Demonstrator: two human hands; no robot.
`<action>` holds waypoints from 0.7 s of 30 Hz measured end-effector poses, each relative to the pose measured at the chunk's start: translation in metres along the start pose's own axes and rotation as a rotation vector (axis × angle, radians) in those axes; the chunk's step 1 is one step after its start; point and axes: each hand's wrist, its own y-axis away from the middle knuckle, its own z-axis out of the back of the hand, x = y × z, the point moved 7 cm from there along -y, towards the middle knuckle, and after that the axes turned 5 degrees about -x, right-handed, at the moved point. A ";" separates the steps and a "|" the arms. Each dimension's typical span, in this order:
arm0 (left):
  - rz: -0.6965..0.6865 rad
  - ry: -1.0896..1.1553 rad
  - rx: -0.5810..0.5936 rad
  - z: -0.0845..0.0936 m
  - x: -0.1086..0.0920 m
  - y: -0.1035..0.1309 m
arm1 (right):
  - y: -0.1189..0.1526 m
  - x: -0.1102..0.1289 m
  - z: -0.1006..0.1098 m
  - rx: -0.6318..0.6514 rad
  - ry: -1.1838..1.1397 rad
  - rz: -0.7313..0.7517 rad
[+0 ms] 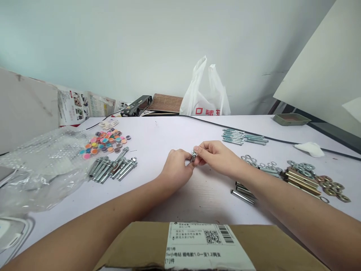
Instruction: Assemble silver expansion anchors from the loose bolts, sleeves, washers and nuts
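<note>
Both my hands meet over the middle of the table. Between them is a metal expansion bolt (193, 155), with a washer or nut showing at its upper end. My left hand (177, 165) is closed, its thumb and fingers pinching the bolt from the left. From the right, the thumb and fingertips of my right hand (213, 155) are closed on the bolt's top end. My fingers hide much of the bolt. Left of my left hand lies a pile of assembled expansion bolts (113, 167). Near my right forearm are loose metal sleeves (243, 196).
At right lie threaded rods (244, 137), flat washers (248, 159), brass-coloured sleeves (301, 180) and nuts (332, 186). Colourful round caps (105, 142) and bubble wrap (53, 158) are at left. A labelled cardboard box (135, 244) stands in front; a white bag (207, 94) is behind.
</note>
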 end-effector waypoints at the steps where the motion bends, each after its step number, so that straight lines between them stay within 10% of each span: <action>1: 0.005 -0.006 0.000 0.000 0.000 0.000 | 0.000 0.000 0.002 -0.001 0.009 -0.004; 8: 0.047 -0.026 -0.014 0.000 0.002 0.000 | 0.018 0.002 0.073 -0.129 0.419 -0.060; 14: 0.071 -0.022 0.003 -0.001 0.002 0.001 | 0.038 -0.060 0.147 0.086 0.936 -0.481; 21: 0.078 -0.020 -0.005 -0.001 0.001 0.000 | 0.041 -0.095 0.158 0.228 0.969 -0.599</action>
